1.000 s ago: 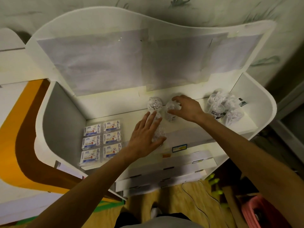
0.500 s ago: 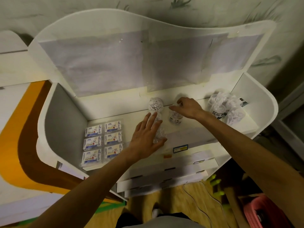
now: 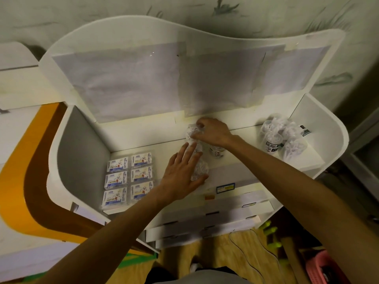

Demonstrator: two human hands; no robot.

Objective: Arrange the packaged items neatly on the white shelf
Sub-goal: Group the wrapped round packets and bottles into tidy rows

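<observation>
Clear-wrapped packages (image 3: 197, 158) lay mid-shelf; the left hand (image 3: 180, 177) rested on the near one with straight, spread fingers, while the right hand (image 3: 213, 132) at twelve o'clock seemingly pinched the far one. White shelf (image 3: 242, 171) held boxed packs (image 3: 129, 177) at nine o'clock, cups (image 3: 281, 136) at three, above wooden flooring (image 3: 235, 255).

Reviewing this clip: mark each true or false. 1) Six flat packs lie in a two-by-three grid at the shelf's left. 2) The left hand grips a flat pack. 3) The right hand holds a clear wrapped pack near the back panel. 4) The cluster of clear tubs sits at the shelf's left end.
1) True: the flat packs form a grid on the white shelf.
2) False: the left hand rests on the wrapped packs mid-shelf.
3) True: the right hand pinches the clear wrapped pack.
4) False: the clear tubs sit at the right end.
</observation>
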